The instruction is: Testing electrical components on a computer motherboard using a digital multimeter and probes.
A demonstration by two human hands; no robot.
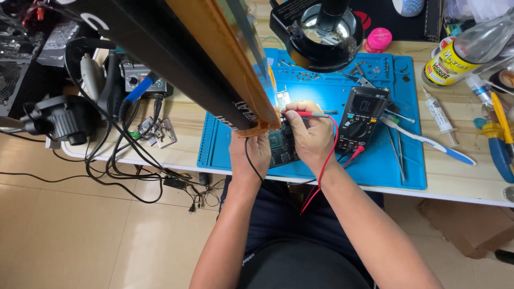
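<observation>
A green circuit board (282,148) lies on a blue work mat (321,96) at the desk's front edge. My right hand (310,134) pinches a red test probe (313,114) over the board, its red lead (321,171) trailing down past my wrist. My left hand (250,155) rests at the board's left edge with a black lead (251,160) across it; whether it grips a probe is hidden by a long black and orange bar (203,59). A black multimeter (361,115) lies just right of my right hand.
A ring magnifier lamp (321,32) hangs over the mat's back. Tweezers (397,150), a white-blue toothbrush (428,142), a syringe (440,115) and a bottle (460,53) lie right. A soldering station (140,80), a black scope head (61,120) and tangled cables (128,160) sit left.
</observation>
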